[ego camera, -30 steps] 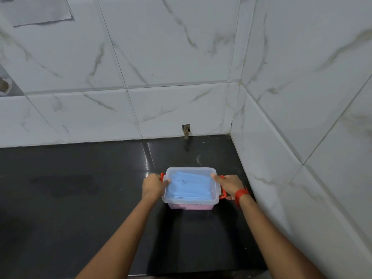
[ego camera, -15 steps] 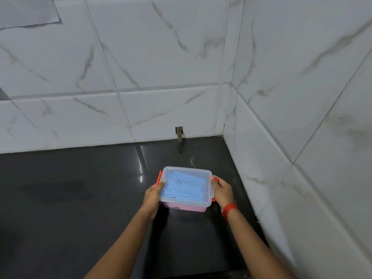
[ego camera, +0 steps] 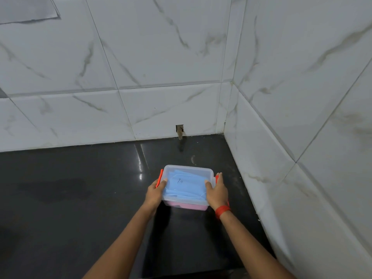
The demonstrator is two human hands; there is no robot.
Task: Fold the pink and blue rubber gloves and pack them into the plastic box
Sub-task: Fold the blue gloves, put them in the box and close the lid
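Note:
A clear plastic box (ego camera: 189, 169) with its lid on and orange side clips rests on the black counter. Through the lid I see the folded blue gloves (ego camera: 186, 185) on top, and the pink gloves (ego camera: 193, 207) show through the front wall beneath them. My left hand (ego camera: 156, 193) grips the box's left end, thumb on the lid by the orange clip. My right hand (ego camera: 217, 191) grips the right end and covers most of the other clip; a red band circles that wrist.
The black counter (ego camera: 80, 208) runs left and toward me, with a dull smear at the left. White marble-tiled walls (ego camera: 141, 77) meet in a corner behind and to the right of the box. A small notch with a stub (ego camera: 179, 131) sits at the back wall's base.
The box and both hands have stayed together near the corner; my hands shifted along the box ends, the right thumb now lying over the lid edge. The view swung slightly.

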